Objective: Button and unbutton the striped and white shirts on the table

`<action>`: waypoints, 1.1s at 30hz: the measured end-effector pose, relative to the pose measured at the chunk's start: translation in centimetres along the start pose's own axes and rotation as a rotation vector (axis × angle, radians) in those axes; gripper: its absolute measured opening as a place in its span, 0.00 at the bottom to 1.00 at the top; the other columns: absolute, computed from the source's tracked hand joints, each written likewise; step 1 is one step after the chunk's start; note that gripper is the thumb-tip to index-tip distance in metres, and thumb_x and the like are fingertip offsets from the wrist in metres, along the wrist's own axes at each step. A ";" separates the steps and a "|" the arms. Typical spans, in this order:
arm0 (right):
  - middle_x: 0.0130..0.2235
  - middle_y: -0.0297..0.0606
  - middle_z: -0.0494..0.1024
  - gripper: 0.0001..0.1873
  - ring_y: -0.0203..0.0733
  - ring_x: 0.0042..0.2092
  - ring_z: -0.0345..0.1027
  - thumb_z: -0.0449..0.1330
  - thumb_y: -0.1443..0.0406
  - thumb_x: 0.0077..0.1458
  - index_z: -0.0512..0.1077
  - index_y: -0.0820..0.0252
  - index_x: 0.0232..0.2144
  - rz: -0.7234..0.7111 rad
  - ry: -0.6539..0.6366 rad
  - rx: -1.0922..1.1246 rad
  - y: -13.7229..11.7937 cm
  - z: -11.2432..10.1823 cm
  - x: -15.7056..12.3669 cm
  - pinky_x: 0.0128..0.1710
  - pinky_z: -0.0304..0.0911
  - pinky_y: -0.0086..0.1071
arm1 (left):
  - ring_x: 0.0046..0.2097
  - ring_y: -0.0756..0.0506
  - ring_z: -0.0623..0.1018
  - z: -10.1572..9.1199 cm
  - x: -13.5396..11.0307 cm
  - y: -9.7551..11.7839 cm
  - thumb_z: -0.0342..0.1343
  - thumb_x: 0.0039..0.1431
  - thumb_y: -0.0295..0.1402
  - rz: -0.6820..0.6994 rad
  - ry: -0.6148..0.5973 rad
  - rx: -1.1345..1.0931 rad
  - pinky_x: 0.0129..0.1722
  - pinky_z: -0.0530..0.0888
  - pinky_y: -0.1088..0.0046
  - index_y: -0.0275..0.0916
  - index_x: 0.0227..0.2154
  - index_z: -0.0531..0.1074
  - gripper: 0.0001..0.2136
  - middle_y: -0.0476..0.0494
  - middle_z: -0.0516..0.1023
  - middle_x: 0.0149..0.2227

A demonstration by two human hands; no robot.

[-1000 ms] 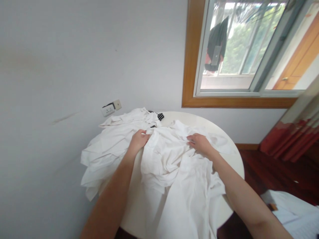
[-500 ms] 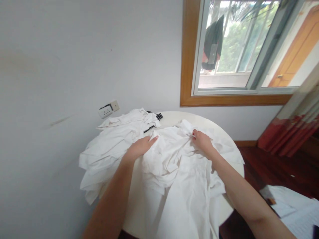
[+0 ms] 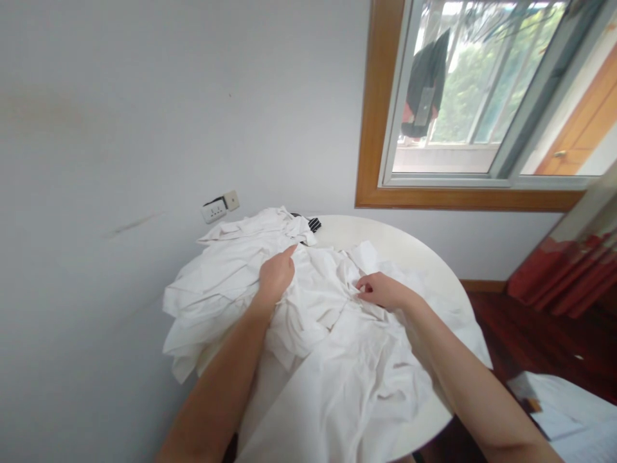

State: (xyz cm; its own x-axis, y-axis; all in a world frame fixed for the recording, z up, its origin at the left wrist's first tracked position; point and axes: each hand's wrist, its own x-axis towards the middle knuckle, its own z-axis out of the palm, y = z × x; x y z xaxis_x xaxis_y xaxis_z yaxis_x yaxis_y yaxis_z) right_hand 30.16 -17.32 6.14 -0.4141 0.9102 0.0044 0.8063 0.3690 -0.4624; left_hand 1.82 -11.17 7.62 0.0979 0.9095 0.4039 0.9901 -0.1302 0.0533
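Observation:
A crumpled white garment (image 3: pixel 337 360) lies spread over a round white table (image 3: pixel 414 247), hanging off its near edge. My left hand (image 3: pixel 276 273) rests on the cloth near its top left, fingers together and pointing up toward a second white garment (image 3: pixel 226 270) piled at the table's left. My right hand (image 3: pixel 380 290) sits near the middle of the cloth, fingers curled and pinching a fold of it.
A black-and-white striped item (image 3: pixel 312 224) peeks out behind the left pile. The wall with a socket (image 3: pixel 219 206) stands close behind the table. A wood-framed window (image 3: pixel 463 193) is at the upper right, red curtain (image 3: pixel 569 276) and dark floor on the right.
My right hand has pulled back toward me and left, drawing the cloth with it, so more fabric now hangs over the near edge. My left hand has shifted slightly up the cloth.

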 end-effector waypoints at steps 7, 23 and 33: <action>0.37 0.39 0.79 0.14 0.41 0.40 0.69 0.51 0.62 0.59 0.77 0.56 0.37 0.020 0.231 -0.247 0.5 -0.8 0.3 0.39 0.58 0.29 | 0.41 0.45 0.75 0.8 -0.1 0.6 0.38 0.63 0.27 0.097 0.046 -0.041 0.40 0.69 0.71 0.49 0.61 0.56 0.24 0.42 0.73 0.43; 0.41 0.41 0.71 0.13 0.42 0.45 0.63 0.56 0.54 0.56 0.74 0.56 0.36 0.131 0.338 -0.275 1.7 2.7 3.7 0.43 0.55 0.31 | 0.44 0.44 0.72 1.5 0.3 -0.3 0.39 0.60 0.23 0.146 0.274 -0.296 0.47 0.69 0.68 0.40 0.59 0.59 0.24 0.40 0.71 0.41; 0.30 0.38 0.71 0.09 0.40 0.33 0.61 0.48 0.62 0.54 0.66 0.59 0.30 0.381 0.842 -0.077 5.3 -1.9 1.5 0.32 0.54 0.29 | 0.49 0.42 0.73 1.1 0.2 -0.2 0.43 0.63 0.34 0.022 0.098 -0.101 0.47 0.69 0.67 0.41 0.56 0.60 0.19 0.39 0.72 0.49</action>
State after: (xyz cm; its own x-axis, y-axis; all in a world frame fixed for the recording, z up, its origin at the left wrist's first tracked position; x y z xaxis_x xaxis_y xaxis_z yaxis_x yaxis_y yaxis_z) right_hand 34.59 -13.67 5.37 0.3040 0.7979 0.5205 0.8630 0.0007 -0.5051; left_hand 1.72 -10.55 6.73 0.1041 0.8637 0.4931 0.9722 -0.1930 0.1328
